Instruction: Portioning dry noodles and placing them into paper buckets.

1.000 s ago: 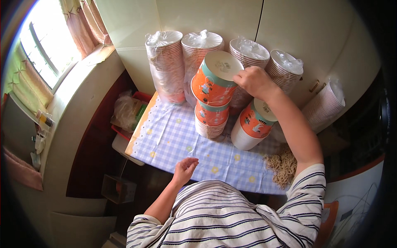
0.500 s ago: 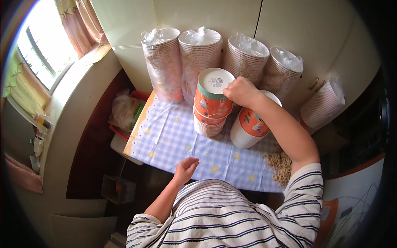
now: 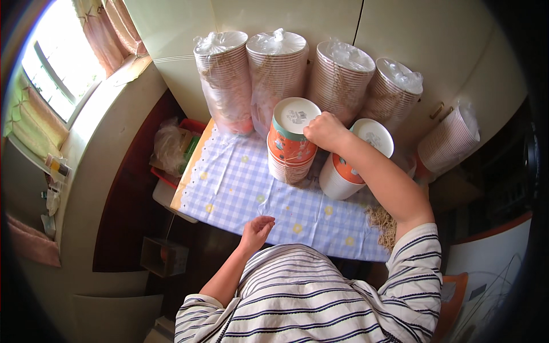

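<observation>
My right hand (image 3: 327, 132) grips the side of an orange and green paper bucket (image 3: 280, 136) that stands upside down on a stack. Its white round base faces up. The stacked rims (image 3: 285, 171) below are pale, and thin brown twine seems to run over their side. Under my right forearm stands a second upside-down stack of orange paper buckets (image 3: 341, 182), partly hidden by the arm. My left hand (image 3: 257, 233) hovers by the table's front edge, fingers loosely bent and apart from the thumb, with nothing visible in it.
Tall bagged stacks of paper buckets (image 3: 277, 68) line the back against pale cabinet doors; another bagged stack (image 3: 449, 143) leans at the right. A bundle of twine (image 3: 382, 223) lies on the checked tablecloth (image 3: 240, 188) at right. A red crate (image 3: 166, 178) is left of the table.
My right hand has come down slightly and a little leftward with the bucket, which now sits lower over the stack. My left hand has hardly moved. The view has shifted slightly.
</observation>
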`<state>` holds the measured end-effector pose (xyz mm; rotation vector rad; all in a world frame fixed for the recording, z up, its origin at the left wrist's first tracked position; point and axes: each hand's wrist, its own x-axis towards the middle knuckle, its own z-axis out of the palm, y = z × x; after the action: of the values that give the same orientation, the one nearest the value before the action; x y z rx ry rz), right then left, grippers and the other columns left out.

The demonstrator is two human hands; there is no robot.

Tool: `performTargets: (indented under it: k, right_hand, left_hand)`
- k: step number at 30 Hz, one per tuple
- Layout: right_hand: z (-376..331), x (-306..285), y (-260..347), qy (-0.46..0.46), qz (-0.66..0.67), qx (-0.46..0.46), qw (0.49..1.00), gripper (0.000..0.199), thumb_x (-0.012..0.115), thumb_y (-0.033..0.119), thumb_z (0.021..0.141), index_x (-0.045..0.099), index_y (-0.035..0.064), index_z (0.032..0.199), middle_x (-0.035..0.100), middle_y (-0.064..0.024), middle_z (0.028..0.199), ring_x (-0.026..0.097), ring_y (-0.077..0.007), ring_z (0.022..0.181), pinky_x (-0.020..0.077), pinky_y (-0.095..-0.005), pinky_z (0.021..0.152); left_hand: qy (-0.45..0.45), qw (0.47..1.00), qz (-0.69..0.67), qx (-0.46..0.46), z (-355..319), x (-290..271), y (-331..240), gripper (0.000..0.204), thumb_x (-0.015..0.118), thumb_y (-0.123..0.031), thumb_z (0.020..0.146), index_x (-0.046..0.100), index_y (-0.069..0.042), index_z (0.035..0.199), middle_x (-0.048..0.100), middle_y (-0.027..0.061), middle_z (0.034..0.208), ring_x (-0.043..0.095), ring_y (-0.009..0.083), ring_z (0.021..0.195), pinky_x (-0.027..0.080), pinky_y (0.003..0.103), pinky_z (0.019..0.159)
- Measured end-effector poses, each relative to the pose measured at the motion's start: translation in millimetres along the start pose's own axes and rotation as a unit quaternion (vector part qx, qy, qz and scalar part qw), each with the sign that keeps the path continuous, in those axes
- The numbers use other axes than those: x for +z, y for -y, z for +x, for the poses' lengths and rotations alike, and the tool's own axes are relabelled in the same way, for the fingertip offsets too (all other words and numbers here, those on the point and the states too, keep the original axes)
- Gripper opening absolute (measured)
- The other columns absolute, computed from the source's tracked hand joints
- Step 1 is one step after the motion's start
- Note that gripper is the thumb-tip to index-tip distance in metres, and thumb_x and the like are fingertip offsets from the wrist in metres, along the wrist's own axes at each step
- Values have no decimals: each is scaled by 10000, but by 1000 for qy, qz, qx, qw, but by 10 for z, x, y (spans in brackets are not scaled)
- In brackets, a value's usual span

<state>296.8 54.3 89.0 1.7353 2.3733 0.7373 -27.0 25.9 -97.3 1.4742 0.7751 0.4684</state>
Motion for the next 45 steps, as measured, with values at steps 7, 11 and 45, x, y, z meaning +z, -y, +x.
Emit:
performTargets:
  k: [7, 11, 45]
  right_hand:
    - [28, 87, 50, 4, -7, -1, 1000, 118, 551, 133, 716, 618, 82, 634, 641, -89, 631, 650, -227, 605, 516, -362, 552]
    - [29, 107, 53, 1, 3, 2, 1000, 122, 553, 137, 713, 617, 83, 625, 638, -89, 624, 648, -226, 597, 512, -360, 546]
    - [-1634, -703, 690, -183, 221, 515, 808, 347, 737, 134, 715, 591, 9, 1004, 574, -127, 1027, 574, -297, 882, 476, -393, 778]
  left_hand:
    - [11, 1000, -4, 1, 11, -10, 56, 176, 575, -72, 888, 626, 31, 1021, 679, 88, 874, 633, 120, 829, 488, 239, 717]
    - [15, 1000, -9, 3, 22, 1, 56, 172, 576, -65, 886, 626, 28, 1021, 679, 89, 879, 634, 121, 828, 489, 238, 719]
    - [171, 967, 187, -40, -163, 249, 177, 256, 606, -206, 841, 649, -36, 1028, 675, 148, 865, 652, 242, 767, 509, 323, 704]
